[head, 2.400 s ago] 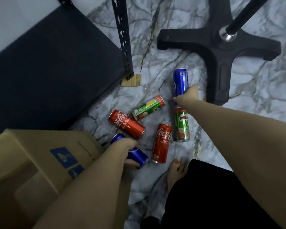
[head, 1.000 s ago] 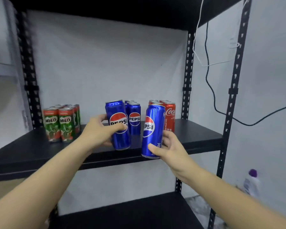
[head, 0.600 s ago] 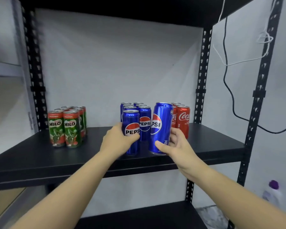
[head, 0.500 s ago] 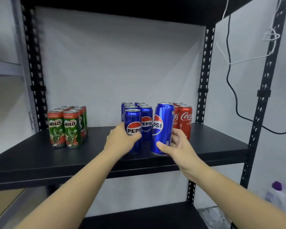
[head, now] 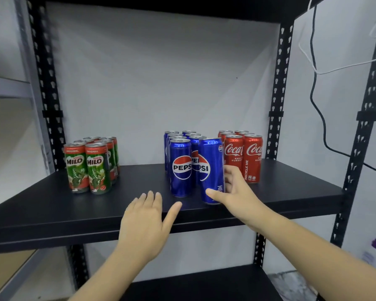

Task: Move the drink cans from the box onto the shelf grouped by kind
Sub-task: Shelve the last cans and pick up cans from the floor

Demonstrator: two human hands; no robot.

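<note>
Here, we list items from nearest to farthest.

Lower shelf [head: 204, 283]: we see a black board at the bottom of the view, below our forearms.

Left hand [head: 146, 222]: we hold it flat and relaxed, fingers straight, thumb spread to the right. It grips nothing. It sits over the front edge of the middle shelf [head: 41, 207], just short of the front Pepsi can [head: 180, 168].

Right hand [head: 237, 192]: our thumb and fingers curl around the lower half of the held Pepsi can [head: 211, 170]. We cannot tell whether the base of this can rests on the board or sits slightly above it.

Held Pepsi can: it stands just right of the front Pepsi can and leans slightly.

Front Pepsi can: it stands upright on the middle shelf, free of both hands.

Pepsi group [head: 182, 136]: more blue cans stand in rows directly behind the two front cans.

Milo group [head: 89, 166]: green cans stand upright at the left of the same board, well apart from the blue ones.

Coca-Cola group [head: 243, 155]: red cans stand upright just right of the blue ones, behind our right hand.

Cables [head: 317, 94]: one black and one white hang on the wall at the right.
</note>
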